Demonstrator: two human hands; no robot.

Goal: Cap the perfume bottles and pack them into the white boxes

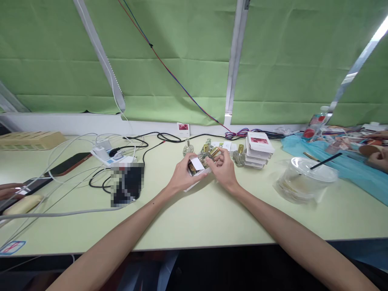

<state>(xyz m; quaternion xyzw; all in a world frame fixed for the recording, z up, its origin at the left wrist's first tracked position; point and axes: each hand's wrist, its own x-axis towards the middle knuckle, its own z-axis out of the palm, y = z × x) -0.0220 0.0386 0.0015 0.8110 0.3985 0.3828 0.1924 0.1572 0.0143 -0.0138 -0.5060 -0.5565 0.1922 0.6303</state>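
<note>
Head view: left hand [182,173] wrapped around an open white box [197,164], tilted over the table [194,226]; right hand [223,167] with fingers closed on a gold-capped glass bottle [203,160], slanted at the box — further bottles [239,158] stand nearby, just beside stacked white cartons [259,150] at right

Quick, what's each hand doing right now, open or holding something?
Left hand: closed around a small white box.
Right hand: fingers closed on a gold-capped glass bottle.
</note>
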